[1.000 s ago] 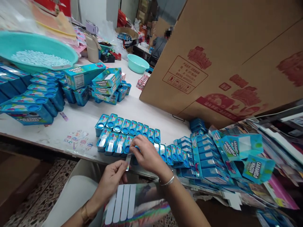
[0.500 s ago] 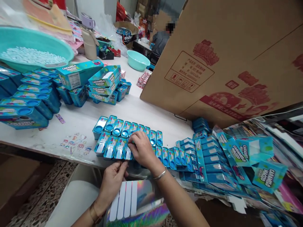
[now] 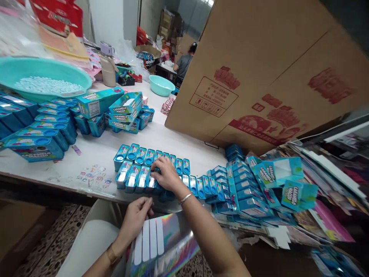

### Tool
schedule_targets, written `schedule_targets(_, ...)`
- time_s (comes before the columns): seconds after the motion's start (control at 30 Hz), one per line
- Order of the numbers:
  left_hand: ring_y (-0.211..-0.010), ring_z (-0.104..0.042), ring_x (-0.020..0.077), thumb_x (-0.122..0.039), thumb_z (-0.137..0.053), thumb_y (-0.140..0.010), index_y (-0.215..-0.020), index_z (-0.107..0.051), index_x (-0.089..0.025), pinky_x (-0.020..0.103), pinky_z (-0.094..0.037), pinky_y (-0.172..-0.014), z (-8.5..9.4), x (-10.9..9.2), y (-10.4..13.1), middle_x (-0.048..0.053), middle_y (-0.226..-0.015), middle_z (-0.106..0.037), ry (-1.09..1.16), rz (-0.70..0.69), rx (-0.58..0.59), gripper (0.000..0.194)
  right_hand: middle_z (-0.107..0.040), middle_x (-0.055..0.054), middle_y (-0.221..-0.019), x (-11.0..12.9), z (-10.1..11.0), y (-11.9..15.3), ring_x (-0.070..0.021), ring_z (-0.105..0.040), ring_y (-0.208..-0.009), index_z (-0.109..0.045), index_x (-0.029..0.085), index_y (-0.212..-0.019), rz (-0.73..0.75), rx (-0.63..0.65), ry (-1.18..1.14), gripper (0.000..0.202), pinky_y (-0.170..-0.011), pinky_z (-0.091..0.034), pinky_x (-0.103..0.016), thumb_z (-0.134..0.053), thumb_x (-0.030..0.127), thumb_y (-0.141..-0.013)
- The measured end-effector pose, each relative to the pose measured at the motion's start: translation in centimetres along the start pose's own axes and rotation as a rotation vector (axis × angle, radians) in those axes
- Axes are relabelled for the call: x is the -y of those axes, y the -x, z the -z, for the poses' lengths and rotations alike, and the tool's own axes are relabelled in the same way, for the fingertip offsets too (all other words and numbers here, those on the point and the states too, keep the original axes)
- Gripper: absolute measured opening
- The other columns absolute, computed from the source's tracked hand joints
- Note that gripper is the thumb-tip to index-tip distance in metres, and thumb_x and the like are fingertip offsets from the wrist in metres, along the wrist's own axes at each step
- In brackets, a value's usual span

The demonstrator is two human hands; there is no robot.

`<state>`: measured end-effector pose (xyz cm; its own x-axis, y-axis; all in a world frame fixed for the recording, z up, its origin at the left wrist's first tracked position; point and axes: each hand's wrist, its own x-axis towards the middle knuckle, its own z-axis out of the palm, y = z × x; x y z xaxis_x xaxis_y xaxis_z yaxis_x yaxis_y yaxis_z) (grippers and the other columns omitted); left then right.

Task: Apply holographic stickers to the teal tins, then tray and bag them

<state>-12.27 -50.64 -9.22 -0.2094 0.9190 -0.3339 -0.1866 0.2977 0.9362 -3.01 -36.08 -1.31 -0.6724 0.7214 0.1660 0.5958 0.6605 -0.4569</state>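
My right hand [image 3: 166, 175] rests on a small blue tin [image 3: 151, 184] in the front row, fingers bent and thumb apart from them. Part of that tin is hidden under the hand. Left of it, other front-row tins [image 3: 131, 179] carry shiny silver strips on their lids. A back row of blue tins [image 3: 141, 154] stands against them, with round marks on the lids. My left hand [image 3: 135, 215] is closed just below the table edge, thumb and fingers together; what they hold, if anything, is hidden. A rainbow-shiny sheet [image 3: 173, 234] with white strips lies below both hands.
At right, a big cardboard box [image 3: 253, 77] leans over the table [image 3: 103, 154], near rows of blue tins and cartons [image 3: 248, 188]. At left stand more tins [image 3: 40, 142], stacked display boxes [image 3: 123, 115] and a turquoise basin [image 3: 83, 82] of pale candies. A person [image 3: 184, 63] sits behind.
The view has shifted slightly. My left hand has drawn back a little from the front tin, and my right-hand fingers have spread over its lid.
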Motion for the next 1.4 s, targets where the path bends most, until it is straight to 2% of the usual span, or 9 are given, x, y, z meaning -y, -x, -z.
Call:
schedule_targets(0.2,-0.050,-0.050,0.0125,-0.062,-0.055,-0.086,-0.079,-0.066,-0.016,0.022,-0.036,-0.050,1.4,-2.7,3.3,-0.002,-0.059,-0.059,-0.079,-0.094,0.141,0.047,-0.061,-0.008,-0.118,3.2,2.1,4.5,-0.0213,-0.053,-0.114,-0.060,0.022,-0.116,0.084,-0.259,-0.210,0.024,-0.099,-0.042,-0.036,-0.051,0.011,-0.097)
schedule_targets(0.33,-0.082,-0.063,0.0203,-0.046,-0.061,-0.087,-0.091,-0.072,-0.017,0.026,-0.045,-0.073,3.1,-3.8,4.4,0.004,-0.085,-0.071,-0.235,-0.190,0.325,0.031,-0.066,-0.004,-0.110,5.1,3.7,11.6,-0.0200,-0.060,-0.105,-0.061,0.025,-0.116,0.098,-0.032,-0.251,0.023,-0.091,-0.046,-0.034,-0.065,0.022,-0.093)
schedule_targets(0.43,-0.083,-0.061,0.0213,-0.038,-0.062,-0.085,-0.083,-0.074,-0.016,0.026,-0.042,-0.074,3.2,-3.9,4.5,0.004,-0.086,-0.072,-0.371,-0.192,0.481,0.025,-0.069,-0.003,-0.101,5.2,2.3,16.1,-0.0215,-0.062,-0.095,-0.064,0.024,-0.109,0.088,0.070,-0.094,0.018,-0.081,-0.046,-0.035,-0.067,0.021,-0.091)
schedule_targets(0.63,-0.057,-0.033,0.0117,-0.042,-0.055,-0.080,-0.059,-0.058,-0.015,0.024,-0.022,-0.053,1.6,-3.1,4.2,-0.004,-0.057,-0.041,-0.286,-0.021,0.571,0.034,-0.072,-0.010,-0.104,4.5,-0.9,19.5,-0.0238,-0.064,-0.094,-0.061,0.020,-0.119,0.200,-0.253,0.049,0.028,-0.077,-0.048,-0.037,-0.054,0.011,-0.093)
schedule_targets(0.97,-0.059,-0.040,0.0137,-0.038,-0.055,-0.073,-0.057,-0.057,-0.017,0.024,-0.030,-0.057,1.5,-2.6,2.9,-0.003,-0.058,-0.047,-0.235,-0.019,0.409,0.026,-0.068,-0.009,-0.102,4.8,-0.4,17.8,-0.0225,-0.060,-0.094,-0.055,0.020,-0.095,0.177,-0.333,-0.027,0.013,-0.079,-0.045,-0.036,-0.048,0.009,-0.094)
schedule_targets(1.1,-0.068,-0.053,0.0159,-0.034,-0.065,-0.075,-0.106,-0.069,-0.016,0.024,-0.039,-0.061,2.4,-0.9,2.0,0.001,-0.081,-0.063,-0.309,-0.136,0.255,0.036,-0.062,-0.006,-0.085,5.2,2.2,14.9,-0.0210,-0.055,-0.081,-0.050,0.021,-0.089,0.144,-0.241,-0.023,0.014,-0.074,-0.038,-0.035,-0.043,0.013,-0.097)
schedule_targets(1.23,-0.058,-0.045,0.0095,-0.038,-0.084,-0.062,-0.136,-0.053,-0.020,0.021,-0.034,-0.052,2.3,-0.5,2.0,0.000,-0.093,-0.063,-0.181,-0.117,0.447,0.082,-0.060,-0.003,-0.082,4.8,4.9,10.5,-0.0182,-0.052,-0.078,-0.050,0.021,-0.085,0.120,-0.037,-0.040,0.016,-0.071,-0.035,-0.031,-0.045,0.017,-0.100)
schedule_targets(1.3,-0.058,-0.047,0.0103,-0.046,-0.084,-0.063,-0.133,-0.053,-0.017,0.021,-0.034,-0.052,1.8,-0.7,1.9,0.000,-0.086,-0.064,-0.057,-0.097,0.475,0.082,-0.061,-0.002,-0.084,4.2,5.3,8.3,-0.0170,-0.053,-0.079,-0.050,0.021,-0.086,0.104,0.047,-0.048,0.014,-0.072,-0.035,-0.029,-0.048,0.017,-0.099)
schedule_targets(1.4,-0.058,-0.049,0.0123,-0.059,-0.068,-0.079,-0.102,-0.065,-0.015,0.022,-0.035,-0.053,0.9,-1.3,1.5,-0.002,-0.066,-0.057,0.040,-0.080,0.360,0.050,-0.062,0.000,-0.085,3.3,5.1,5.8,-0.0163,-0.053,-0.080,-0.051,0.022,-0.086,0.098,0.110,-0.035,0.013,-0.072,-0.035,-0.028,-0.053,0.017,-0.098)
